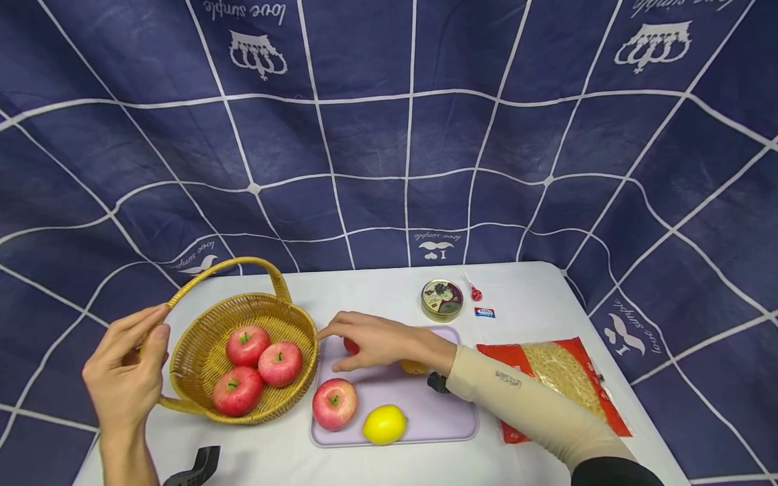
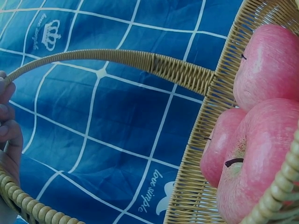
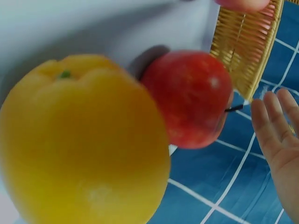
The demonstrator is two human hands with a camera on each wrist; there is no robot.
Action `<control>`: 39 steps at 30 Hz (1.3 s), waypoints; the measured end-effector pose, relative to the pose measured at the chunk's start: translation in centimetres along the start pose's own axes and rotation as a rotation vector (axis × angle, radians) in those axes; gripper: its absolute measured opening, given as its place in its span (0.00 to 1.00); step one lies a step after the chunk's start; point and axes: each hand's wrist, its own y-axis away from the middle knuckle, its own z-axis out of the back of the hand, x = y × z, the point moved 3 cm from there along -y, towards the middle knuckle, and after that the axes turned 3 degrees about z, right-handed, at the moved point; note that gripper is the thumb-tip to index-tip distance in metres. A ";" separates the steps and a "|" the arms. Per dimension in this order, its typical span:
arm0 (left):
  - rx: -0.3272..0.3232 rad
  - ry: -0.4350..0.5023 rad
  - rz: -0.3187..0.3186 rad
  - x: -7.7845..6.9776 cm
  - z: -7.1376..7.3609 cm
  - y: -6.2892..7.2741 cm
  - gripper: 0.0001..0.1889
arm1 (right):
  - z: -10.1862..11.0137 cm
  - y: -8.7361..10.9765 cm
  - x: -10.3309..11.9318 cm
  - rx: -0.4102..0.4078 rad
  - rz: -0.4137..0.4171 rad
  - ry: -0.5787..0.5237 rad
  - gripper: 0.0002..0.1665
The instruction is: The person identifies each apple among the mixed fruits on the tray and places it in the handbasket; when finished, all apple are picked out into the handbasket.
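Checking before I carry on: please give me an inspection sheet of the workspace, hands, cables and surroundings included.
Surface: white table, lilac tray.
Job's things: wicker basket with three apples inside; on the tray, a pink apple, red apple, lemon and yellow-orange fruit.
Clutter: tin, lollipop, small packet, red-edged bag.
Hands: left hand grips the basket handle; right hand hovers over the tray near the red apple, holding nothing.
Cables: nothing seen.
Surroundings: blue cloth with white lines behind the table.

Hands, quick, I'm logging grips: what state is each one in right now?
Left hand: closed, holding the basket handle.
Right hand: open, holding nothing, near the deep-red apple.
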 end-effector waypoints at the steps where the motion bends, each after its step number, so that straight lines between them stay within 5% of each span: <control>1: 0.000 -0.002 0.001 0.0 0.0 0.0 0.10 | 0.1 0.1 -0.2 -0.003 -0.010 -0.003 0.36; 18: 0.006 -0.017 0.000 0.0 0.1 0.0 0.10 | 0.5 1.9 -5.1 0.065 -0.235 -0.077 0.40; 39: 0.011 -0.009 0.009 0.1 0.1 0.1 0.10 | -0.8 2.3 -6.4 0.135 -0.274 -0.128 0.43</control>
